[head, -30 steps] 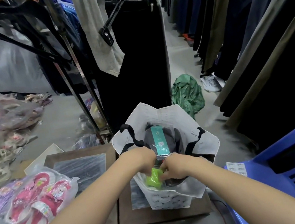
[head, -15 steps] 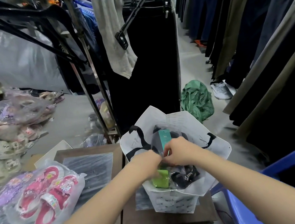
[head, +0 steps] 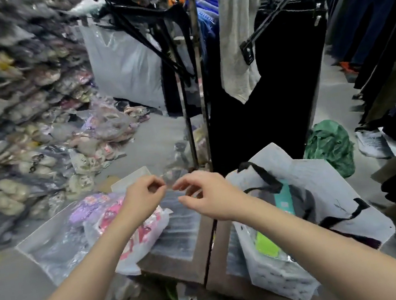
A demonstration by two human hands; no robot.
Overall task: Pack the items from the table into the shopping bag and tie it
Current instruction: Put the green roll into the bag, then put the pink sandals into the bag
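Head view only; far left blurred.

Shopping bag: white, standing open at the right end of the table, black handles flopped outward. Inside: teal box, grey garment, lime-green item against the near wall.

On the table, not yet packed: pink slipper pack in loose clear plastic, purple pack behind it, flat clear packet with dark contents touching the slipper pack's right side.

Left hand raised above the slipper pack, fingers loosely curled, thumb near forefinger, nothing visible in them. Right hand raised above the flat packet, just left of the bag, fingers relaxed, empty. Hands near each other, not touching.

Judged: packing part done. Slipper pack likely light, soft, bulky, with slippery, baggy film. Better gripped with both hands through the film around the slippers themselves than by a loose corner. Flat packet probably limp and slick: pinch at an edge, support underneath. Bag walls thin and floppy; handles the place to hold for tying.
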